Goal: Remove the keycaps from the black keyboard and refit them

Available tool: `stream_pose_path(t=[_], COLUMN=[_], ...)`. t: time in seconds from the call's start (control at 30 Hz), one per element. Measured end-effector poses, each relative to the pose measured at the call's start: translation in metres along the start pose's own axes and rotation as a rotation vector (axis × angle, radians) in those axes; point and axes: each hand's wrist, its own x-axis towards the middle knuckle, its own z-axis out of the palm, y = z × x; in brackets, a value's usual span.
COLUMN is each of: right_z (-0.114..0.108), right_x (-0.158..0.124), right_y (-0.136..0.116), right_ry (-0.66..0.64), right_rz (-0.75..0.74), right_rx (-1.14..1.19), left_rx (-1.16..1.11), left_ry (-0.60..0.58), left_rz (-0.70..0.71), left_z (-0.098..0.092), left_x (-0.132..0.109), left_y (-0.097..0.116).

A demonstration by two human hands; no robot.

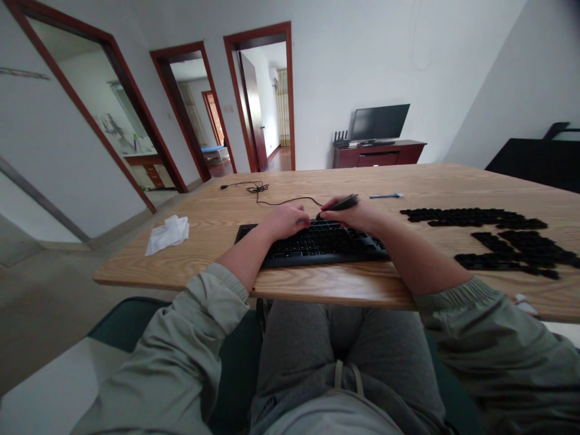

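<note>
A black keyboard (317, 243) lies near the front edge of the wooden table, its key area partly covered by my hands. My left hand (285, 220) is closed over the keyboard's far left part, fingers curled; what they hold, if anything, is hidden. In my right hand (351, 214) is a dark brush-like tool (348, 202), its dark tip low at the keyboard's far edge. The fingers wrap round it, and its exact kind is hard to make out. The keyboard's thin black cable (290, 200) runs left to a coiled bundle.
Rows of small black pieces that look like keycaps (521, 241) lie on the right of the table (217, 266). A blue-handled small brush (385, 196) rests behind them. Crumpled white tissue (168, 234) lies at the left. A television (379, 122) stands on a cabinet beyond.
</note>
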Motion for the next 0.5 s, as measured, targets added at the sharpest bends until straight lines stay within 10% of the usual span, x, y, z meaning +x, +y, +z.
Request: stream_pose_path(t=[0.2, 0.5], right_z=[0.000, 0.008], right_x=[0.007, 0.003], right_y=[0.011, 0.002], right_ry=[-0.012, 0.046], right_rz=[0.043, -0.054], right_rx=[0.146, -0.114], left_rx=[-0.158, -0.317], left_ry=[0.152, -0.014], left_rz=[-0.147, -0.276], left_z=[0.002, 0.003], left_x=[0.003, 0.003], left_y=[0.005, -0.012])
